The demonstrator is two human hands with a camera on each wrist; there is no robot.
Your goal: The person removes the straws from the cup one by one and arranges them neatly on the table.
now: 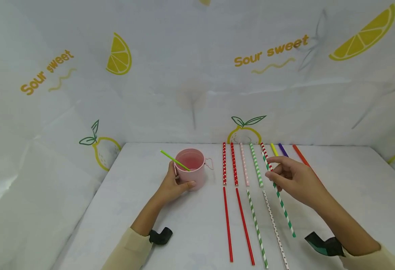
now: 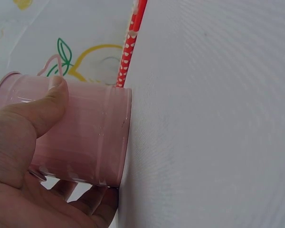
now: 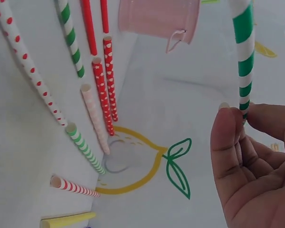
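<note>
My left hand (image 1: 171, 188) holds a small pink metal bucket (image 1: 197, 179) with wire handles, its thumb on the near side. A lime-green straw (image 1: 175, 160) leans in the bucket and sticks out over its left rim. My right hand (image 1: 297, 180) pinches a green-and-white striped paper straw (image 1: 286, 214) near its far end, between thumb and fingers. In the right wrist view the striped straw (image 3: 246, 52) is lifted off the table. Behind it, a red-and-white striped straw (image 3: 76, 186) lies on the table.
Two rows of straws lie on the white table: dotted red straws (image 1: 224, 165), a pink one (image 1: 244, 165), a green-striped one (image 1: 256, 165), plain red ones (image 1: 228, 225) and a spotted white one (image 1: 276, 230). Yellow (image 1: 274, 149), purple (image 1: 283, 150) and orange (image 1: 300, 154) straws lie beyond my right hand.
</note>
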